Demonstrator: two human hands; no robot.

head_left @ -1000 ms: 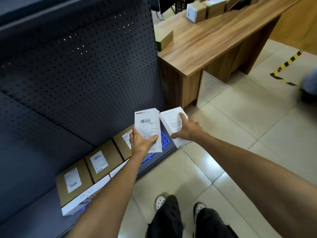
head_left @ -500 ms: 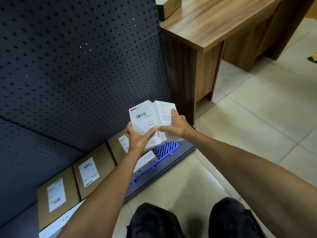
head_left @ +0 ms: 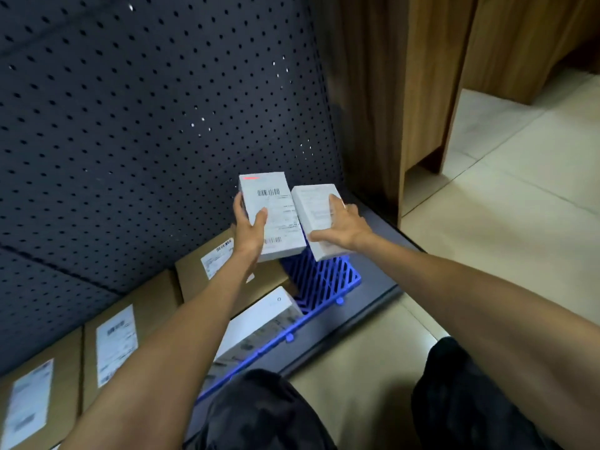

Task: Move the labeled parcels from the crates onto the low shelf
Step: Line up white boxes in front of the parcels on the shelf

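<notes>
Gripping barcode box in left hand, thumb on label, fingers curled behind. Clamping 2nd box in right hand, fingers spread. Holding both over the blue grid on the low shelf.

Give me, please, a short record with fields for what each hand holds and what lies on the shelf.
left grip: holds barcode box
right grip: holds plain box
held boxes: side by side above blue grid, not yet set down
shelf: brown parcels in a row along pegboard; white box in front of them
</notes>
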